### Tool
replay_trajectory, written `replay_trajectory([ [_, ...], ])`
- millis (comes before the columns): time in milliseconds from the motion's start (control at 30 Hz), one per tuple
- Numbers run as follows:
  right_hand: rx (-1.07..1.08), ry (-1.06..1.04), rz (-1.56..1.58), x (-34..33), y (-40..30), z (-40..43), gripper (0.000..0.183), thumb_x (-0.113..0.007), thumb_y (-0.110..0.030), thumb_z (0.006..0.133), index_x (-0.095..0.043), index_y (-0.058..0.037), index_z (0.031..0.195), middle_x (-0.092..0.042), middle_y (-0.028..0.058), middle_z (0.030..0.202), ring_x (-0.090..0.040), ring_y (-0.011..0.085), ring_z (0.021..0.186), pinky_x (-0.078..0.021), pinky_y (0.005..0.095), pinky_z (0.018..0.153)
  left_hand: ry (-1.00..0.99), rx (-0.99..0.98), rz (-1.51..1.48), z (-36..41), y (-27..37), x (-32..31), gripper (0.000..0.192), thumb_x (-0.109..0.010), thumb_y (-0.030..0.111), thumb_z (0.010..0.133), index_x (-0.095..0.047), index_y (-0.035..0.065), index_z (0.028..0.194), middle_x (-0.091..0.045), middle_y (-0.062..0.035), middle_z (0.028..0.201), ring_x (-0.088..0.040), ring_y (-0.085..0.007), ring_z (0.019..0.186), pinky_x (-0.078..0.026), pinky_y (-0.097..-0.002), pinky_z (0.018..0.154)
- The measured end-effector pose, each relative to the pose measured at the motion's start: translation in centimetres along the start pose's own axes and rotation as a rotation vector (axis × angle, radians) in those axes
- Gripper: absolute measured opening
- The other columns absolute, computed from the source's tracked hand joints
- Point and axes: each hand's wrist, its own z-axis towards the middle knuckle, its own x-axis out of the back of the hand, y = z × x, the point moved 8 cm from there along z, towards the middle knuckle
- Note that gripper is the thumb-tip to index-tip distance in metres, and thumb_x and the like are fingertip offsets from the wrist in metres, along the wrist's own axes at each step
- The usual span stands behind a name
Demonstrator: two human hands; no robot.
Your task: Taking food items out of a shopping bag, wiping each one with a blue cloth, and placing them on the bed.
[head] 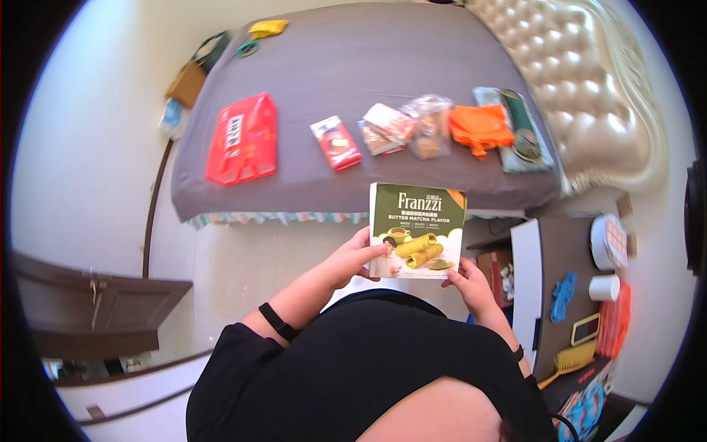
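Note:
Between both hands I hold a green and white Franzzi biscuit box, its printed front turned up towards me. My left hand grips the left edge, thumb on the front face. At the lower right corner, my right hand holds the box with its thumb near the edge. The box is in front of my body, short of the near side of a bed with a grey sheet. On that sheet lie a red carton, snack packets, a clear plastic bag with brown items and a red bag.
Further right on the bed are an orange bag and a pillow with a dark green item. A dark side table at right bears a white roll and a yellow brush. A brown door stands left.

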Motion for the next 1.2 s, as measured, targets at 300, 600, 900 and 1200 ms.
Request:
replay_trajectory([
  [300, -0.208, -0.238, -0.079, -20.0, -0.5, 10.2, 0.041, -0.058, -0.018, 0.088, -0.047, 0.0038, 0.122, -0.061, 0.0099, 0.101, -0.057, 0.0136, 0.081, -0.0472, 0.0266, 0.074, 0.265, -0.022, -0.151, -9.4, -0.2, 19.8, 0.067, -0.059, 0.031, 0.085, -0.024, 0.0111, 0.139, -0.048, -0.0089, 0.125, -0.057, -0.0190, 0.101, -0.053, -0.0322, 0.063],
  [600, -0.461, -0.205, -0.119, -36.6, 2.8, 21.0, 0.034, -0.052, -0.027, 0.092, -0.054, -0.0015, 0.114, -0.062, 0.0075, 0.094, -0.057, 0.0101, 0.078, -0.0468, 0.0240, 0.069, 0.594, 0.028, -0.110, -18.3, -4.0, 41.0, 0.052, -0.054, 0.027, 0.090, -0.036, 0.0093, 0.135, -0.046, -0.0101, 0.131, -0.051, -0.0210, 0.109, -0.048, -0.0379, 0.084],
  [900, -0.582, -0.101, -0.199, -40.2, 5.2, 27.6, 0.030, -0.055, -0.031, 0.090, -0.055, -0.0057, 0.106, -0.060, 0.0079, 0.088, -0.049, 0.0085, 0.062, -0.0445, 0.0246, 0.065, 0.823, -0.009, 0.573, -18.8, -3.5, 49.0, 0.039, -0.059, 0.024, 0.082, -0.054, 0.0053, 0.116, -0.051, -0.0141, 0.122, -0.049, -0.0317, 0.113, -0.042, -0.0383, 0.094],
  [1200, -0.673, -0.041, -0.133, -38.9, 6.7, 36.8, 0.038, -0.058, -0.036, 0.087, -0.053, -0.0073, 0.111, -0.062, 0.0094, 0.093, -0.050, 0.0100, 0.065, -0.0445, 0.0284, 0.070, 0.681, -0.011, 1.057, -7.7, -1.5, 56.3, 0.033, -0.060, 0.021, 0.077, -0.060, 0.0091, 0.108, -0.050, -0.0114, 0.125, -0.043, -0.0293, 0.120, -0.035, -0.0400, 0.101],
])
